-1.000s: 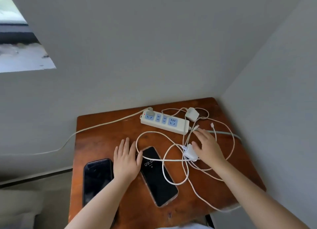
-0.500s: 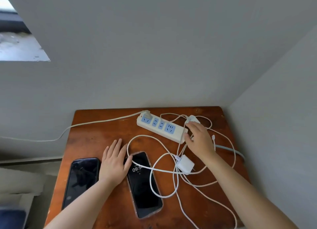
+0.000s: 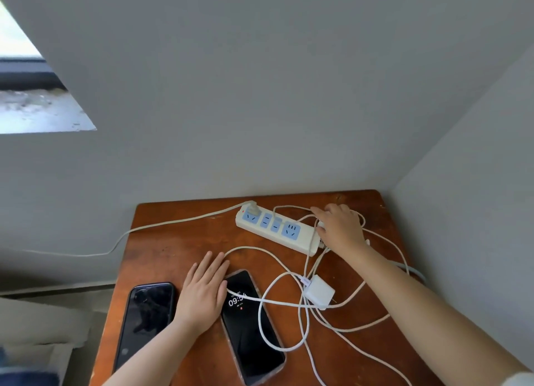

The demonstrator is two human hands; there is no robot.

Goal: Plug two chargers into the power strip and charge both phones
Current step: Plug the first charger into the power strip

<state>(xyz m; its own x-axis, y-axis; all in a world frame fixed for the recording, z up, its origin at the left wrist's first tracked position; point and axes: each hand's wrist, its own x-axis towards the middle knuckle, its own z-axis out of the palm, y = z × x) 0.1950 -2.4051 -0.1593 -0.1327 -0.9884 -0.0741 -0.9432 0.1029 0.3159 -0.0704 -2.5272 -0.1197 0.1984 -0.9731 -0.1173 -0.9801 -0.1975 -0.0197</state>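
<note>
We find the power strip (image 3: 278, 231) lying slantwise toward the far edge of the table (image 3: 179, 241), its near end pointing at the right-hand side. A plug already sits in its far-left socket, and the strip's own cord (image 3: 161, 226) runs off the left edge of the table. Our right hand (image 3: 341, 226) rests palm down just past the strip's right end, near the far right corner, curled over a small white charger (image 3: 320, 225) of which only a sliver shows by the thumb; we cannot tell whether the fingers actually clasp it. The other charger (image 3: 319, 291), a white cube, lies free on the table toward the middle right, its prongs pointing right, with a cable plugged into its left face. White cables (image 3: 268, 322) loop loosely around it and across the right half of the table. One strand crosses the screen of the lit phone (image 3: 254, 328), which lies face up near the front edge showing a clock that reads 09:5 and a hidden digit. Our left hand (image 3: 202, 290) lies flat and spread on the table, holding nothing, its thumb touching the lit phone's upper left edge. Just beside that hand, toward the front left corner, lies the dark phone (image 3: 146, 319), face up, with a blank screen.
</note>
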